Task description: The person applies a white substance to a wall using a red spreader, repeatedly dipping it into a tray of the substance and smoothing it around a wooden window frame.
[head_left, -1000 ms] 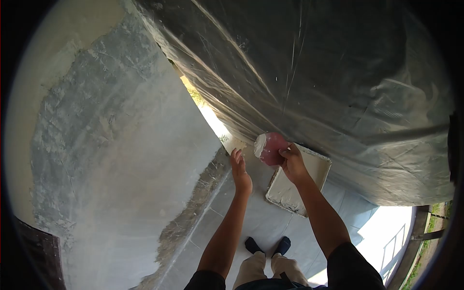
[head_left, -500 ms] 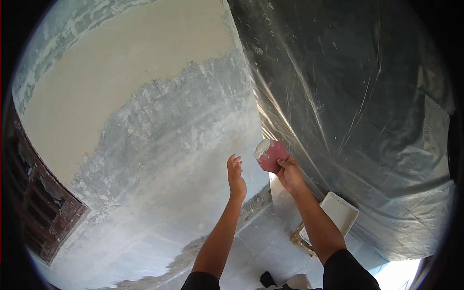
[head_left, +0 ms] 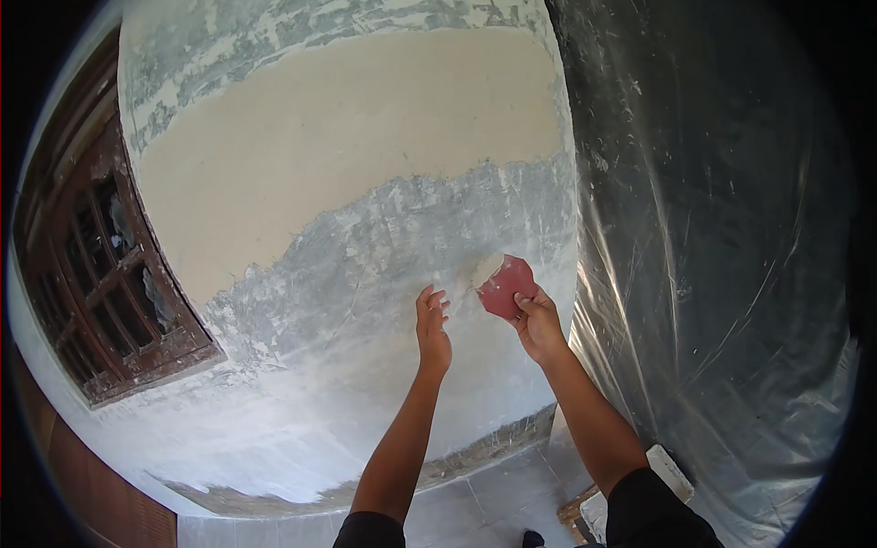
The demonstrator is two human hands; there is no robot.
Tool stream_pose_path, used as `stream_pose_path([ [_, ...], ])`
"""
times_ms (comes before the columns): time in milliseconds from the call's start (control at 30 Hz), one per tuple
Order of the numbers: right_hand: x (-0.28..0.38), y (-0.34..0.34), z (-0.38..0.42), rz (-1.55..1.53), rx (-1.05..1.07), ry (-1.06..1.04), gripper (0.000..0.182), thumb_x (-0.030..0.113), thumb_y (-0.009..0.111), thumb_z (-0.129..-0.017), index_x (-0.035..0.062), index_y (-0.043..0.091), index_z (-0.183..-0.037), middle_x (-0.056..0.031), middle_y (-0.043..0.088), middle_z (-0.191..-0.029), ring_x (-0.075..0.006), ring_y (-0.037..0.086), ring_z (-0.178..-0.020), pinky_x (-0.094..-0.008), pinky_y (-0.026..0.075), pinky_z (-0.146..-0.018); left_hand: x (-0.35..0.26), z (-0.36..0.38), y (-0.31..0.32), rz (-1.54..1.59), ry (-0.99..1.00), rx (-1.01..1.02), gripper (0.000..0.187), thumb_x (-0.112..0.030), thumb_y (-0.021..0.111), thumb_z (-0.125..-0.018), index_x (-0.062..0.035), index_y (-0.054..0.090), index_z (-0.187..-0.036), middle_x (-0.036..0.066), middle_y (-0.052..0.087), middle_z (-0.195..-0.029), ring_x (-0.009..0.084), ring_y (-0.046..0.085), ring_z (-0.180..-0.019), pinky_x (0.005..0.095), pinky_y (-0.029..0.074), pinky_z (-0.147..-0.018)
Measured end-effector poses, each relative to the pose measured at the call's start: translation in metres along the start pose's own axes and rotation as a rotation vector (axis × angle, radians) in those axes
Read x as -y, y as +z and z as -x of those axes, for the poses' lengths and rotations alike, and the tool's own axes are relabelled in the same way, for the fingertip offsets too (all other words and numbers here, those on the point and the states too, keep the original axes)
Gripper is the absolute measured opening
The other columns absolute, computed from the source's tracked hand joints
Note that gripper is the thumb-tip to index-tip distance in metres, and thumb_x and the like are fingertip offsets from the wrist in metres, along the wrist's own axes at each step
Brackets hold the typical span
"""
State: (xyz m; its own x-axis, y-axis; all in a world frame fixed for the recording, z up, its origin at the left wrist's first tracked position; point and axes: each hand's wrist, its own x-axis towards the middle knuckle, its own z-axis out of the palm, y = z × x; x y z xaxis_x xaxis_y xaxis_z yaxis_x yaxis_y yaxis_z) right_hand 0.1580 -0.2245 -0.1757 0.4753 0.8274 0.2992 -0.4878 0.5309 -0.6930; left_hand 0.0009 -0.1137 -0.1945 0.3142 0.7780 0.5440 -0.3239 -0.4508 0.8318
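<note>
My right hand (head_left: 541,327) grips a flat red putty scraper (head_left: 508,289), thumb on its near face. Cream putty (head_left: 489,268) coats the scraper's upper left edge. To its left, my left hand (head_left: 434,329) is raised with fingers apart and slightly curled, holding nothing. Both hands are in front of the wall (head_left: 384,242), whose lower part is grey and patchy. Across the wall's upper part runs a broad band of smooth cream putty (head_left: 365,119) with a ragged lower border.
A dark wooden window frame (head_left: 123,292) with panes is at the left. Clear plastic sheeting (head_left: 713,247) hangs along the right side. Low at the right, a white tray (head_left: 671,475) sits on a wooden support (head_left: 574,513), partly behind my right arm. Grey floor tiles (head_left: 457,502) run below.
My view has swung left and up, bringing more of the window and wall into sight. The scraper stays in my right hand and now appears in front of the wall; my left hand remains open.
</note>
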Motion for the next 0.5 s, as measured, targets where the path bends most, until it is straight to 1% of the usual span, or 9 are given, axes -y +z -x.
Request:
stream_pose_path([
  [167,-0.025,0.049,-0.021,-0.040,0.147,0.072,0.029,0.001,0.047,-0.099,0.0008,0.051,-0.128,-0.0117,0.062,-0.124,-0.0209,0.063,-0.112,-0.0365,0.053,-0.099,-0.037,-0.001,-0.042,-0.111,0.049,-0.150,0.053,-0.044,0.038,-0.103,-0.0103,0.038,-0.144,0.011,0.052,-0.134,0.0253,0.053,-0.119,0.0408,0.039,-0.098],
  [267,-0.048,0.076,-0.020,-0.076,0.226,0.114,0.030,0.001,0.046,-0.100,0.0016,0.051,-0.129,-0.0104,0.061,-0.124,-0.0197,0.062,-0.112,-0.0353,0.052,-0.097,-0.050,0.004,-0.078,-0.181,0.083,-0.223,0.051,-0.043,0.038,-0.104,-0.0091,0.039,-0.143,0.012,0.053,-0.131,0.0252,0.055,-0.117,0.0401,0.040,-0.097],
  [333,-0.061,0.093,-0.015,-0.050,0.260,0.142,0.031,0.001,0.047,-0.099,-0.0009,0.050,-0.130,-0.0122,0.061,-0.126,-0.0220,0.063,-0.113,-0.0374,0.052,-0.101,-0.058,0.011,-0.100,-0.218,0.109,-0.259,0.051,-0.041,0.038,-0.104,-0.0086,0.039,-0.142,0.012,0.054,-0.129,0.0250,0.055,-0.116,0.0398,0.041,-0.096],
  [400,-0.075,0.109,-0.013,-0.071,0.293,0.154,0.031,0.001,0.047,-0.099,-0.0010,0.050,-0.130,-0.0122,0.061,-0.126,-0.0221,0.063,-0.113,-0.0372,0.052,-0.101,-0.071,0.015,-0.121,-0.267,0.176,-0.274,0.044,-0.031,0.041,-0.105,-0.0060,0.042,-0.141,0.012,0.057,-0.123,0.0225,0.058,-0.109,0.0349,0.042,-0.091],
  [500,-0.090,0.140,-0.005,-0.085,0.326,0.158,0.031,0.002,0.048,-0.099,-0.0012,0.049,-0.130,-0.0122,0.060,-0.126,-0.0222,0.063,-0.114,-0.0368,0.052,-0.101,-0.083,0.017,-0.155,-0.268,0.185,-0.312,0.042,-0.028,0.041,-0.105,-0.0055,0.043,-0.140,0.012,0.058,-0.120,0.0219,0.059,-0.105,0.0344,0.043,-0.089],
])
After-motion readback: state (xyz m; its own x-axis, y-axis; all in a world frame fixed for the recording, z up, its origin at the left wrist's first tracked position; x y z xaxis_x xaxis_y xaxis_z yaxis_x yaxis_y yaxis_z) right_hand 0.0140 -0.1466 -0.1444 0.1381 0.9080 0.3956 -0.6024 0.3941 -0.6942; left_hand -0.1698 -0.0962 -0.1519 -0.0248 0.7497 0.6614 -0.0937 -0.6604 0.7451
